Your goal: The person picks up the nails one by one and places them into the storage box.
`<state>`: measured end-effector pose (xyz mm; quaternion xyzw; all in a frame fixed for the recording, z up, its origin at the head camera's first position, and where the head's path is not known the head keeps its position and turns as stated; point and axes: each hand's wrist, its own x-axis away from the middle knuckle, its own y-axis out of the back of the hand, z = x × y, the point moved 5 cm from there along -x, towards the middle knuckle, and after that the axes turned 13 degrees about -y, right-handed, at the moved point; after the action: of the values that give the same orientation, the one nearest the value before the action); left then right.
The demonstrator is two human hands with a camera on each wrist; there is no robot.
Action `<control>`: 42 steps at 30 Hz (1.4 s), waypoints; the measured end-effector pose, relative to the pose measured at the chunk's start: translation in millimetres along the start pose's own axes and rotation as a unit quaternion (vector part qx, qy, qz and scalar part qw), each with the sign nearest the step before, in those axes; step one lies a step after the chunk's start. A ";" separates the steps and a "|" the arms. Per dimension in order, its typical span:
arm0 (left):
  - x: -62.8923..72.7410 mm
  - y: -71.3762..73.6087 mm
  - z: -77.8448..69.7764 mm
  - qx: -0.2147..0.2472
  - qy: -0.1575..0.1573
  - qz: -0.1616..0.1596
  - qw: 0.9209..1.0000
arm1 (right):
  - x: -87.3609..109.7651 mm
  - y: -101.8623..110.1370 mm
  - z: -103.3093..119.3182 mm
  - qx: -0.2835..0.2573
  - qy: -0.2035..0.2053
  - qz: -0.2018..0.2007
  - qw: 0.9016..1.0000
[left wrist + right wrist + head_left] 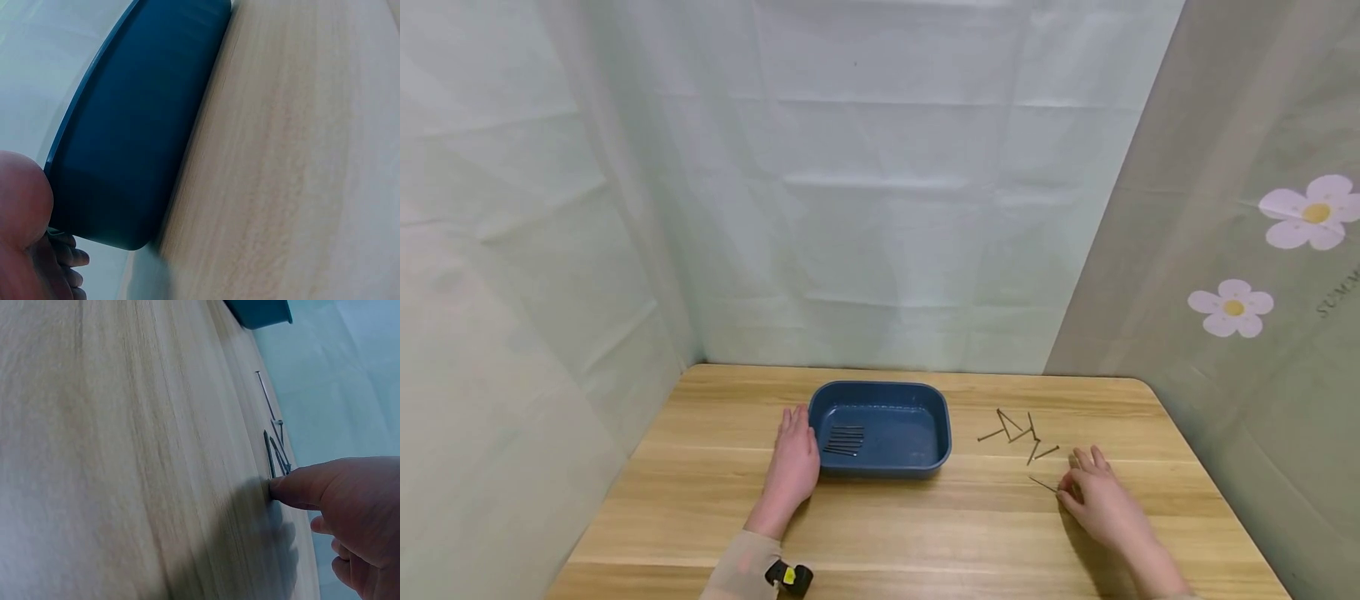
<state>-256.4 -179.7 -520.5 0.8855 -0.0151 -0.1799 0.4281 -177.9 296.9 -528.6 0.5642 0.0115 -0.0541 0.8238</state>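
Note:
A dark blue rectangular tray [891,472] sits on the table, with a row of several nails [845,440] lying roughly parallel at its left end. My left hand [794,460] rests along the tray's left side, fingers extended; in the left wrist view the thumb [24,197] is at the rim. To the right, my right hand [1102,505] pinches one nail [1043,484] at one end between thumb and finger, low over the table. Its free end points left, toward the tray. Just beyond it, several loose nails [1032,428] lie scattered, some crossing each other.
The wooden table [925,533] has its far edge just behind the tray. Pale cloth [880,208] hangs behind and at both sides, with printed white flowers [1232,308] on the right. A black strap device [790,577] is worn on the left wrist.

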 end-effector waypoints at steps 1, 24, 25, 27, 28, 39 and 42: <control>0.2 0.2 -0.2 0.000 -0.001 -0.002 1.000 | -0.1 0.3 0.8 0.002 0.001 -0.002 1.000; -0.6 1.2 -1.1 -0.002 -0.011 -0.009 1.000 | -5.6 2.6 13.7 0.019 0.029 -0.040 0.999; -0.6 0.9 -0.6 -0.002 -0.010 -0.008 1.000 | -6.4 2.8 14.7 0.018 0.028 -0.039 0.999; -1.0 0.6 -0.2 -0.003 -0.009 -0.006 1.000 | -6.9 3.2 16.4 0.016 0.027 -0.039 0.999; -1.2 0.2 -0.1 -0.003 -0.009 -0.004 1.000 | -6.9 3.3 17.1 0.016 0.028 -0.038 0.999; 0.3 -1.1 0.3 -0.009 -0.007 0.006 1.000 | -4.7 0.0 20.5 0.008 0.024 -0.031 0.999; 0.7 -1.1 0.5 -0.007 -0.007 0.004 1.000 | -3.5 0.4 20.1 0.004 0.021 -0.031 0.999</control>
<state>-256.1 -179.5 -521.9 0.8810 -0.0201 -0.1842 0.4353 -182.2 278.5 -520.6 0.5678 0.0458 -0.0678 0.8191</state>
